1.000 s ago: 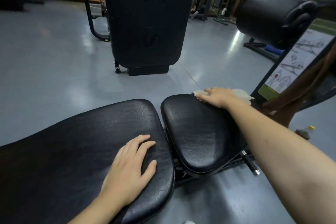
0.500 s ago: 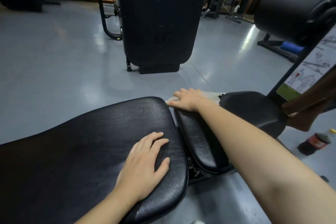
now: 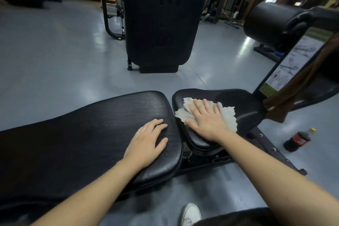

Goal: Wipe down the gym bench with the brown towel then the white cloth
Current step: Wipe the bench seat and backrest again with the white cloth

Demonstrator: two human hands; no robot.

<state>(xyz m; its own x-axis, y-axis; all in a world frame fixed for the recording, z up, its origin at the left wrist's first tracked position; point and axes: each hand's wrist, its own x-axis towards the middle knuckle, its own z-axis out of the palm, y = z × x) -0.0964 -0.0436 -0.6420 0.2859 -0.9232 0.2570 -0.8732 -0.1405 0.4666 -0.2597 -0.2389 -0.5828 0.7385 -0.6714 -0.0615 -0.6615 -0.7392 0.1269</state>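
Observation:
The black gym bench has a long back pad [image 3: 82, 134] on the left and a smaller seat pad [image 3: 244, 104] on the right. A white cloth [image 3: 228, 115] lies spread on the near left part of the seat pad. My right hand [image 3: 207, 117] presses flat on the cloth with straight fingers. My left hand [image 3: 146, 141] rests flat on the right end of the back pad, holding nothing. The brown towel [image 3: 293, 97] hangs over the machine frame at the right.
A tall black machine housing [image 3: 159, 18] stands on the grey floor beyond the bench. A black roller pad [image 3: 273, 22] juts out at upper right above an instruction placard [image 3: 291, 64]. A dark soda bottle [image 3: 298, 140] stands on the floor right of the bench. My white shoe [image 3: 190, 213] shows below.
My right hand has slid the white cloth from the far edge of the seat pad toward me and now presses it flat near the pad's near left side. The left hand stays put.

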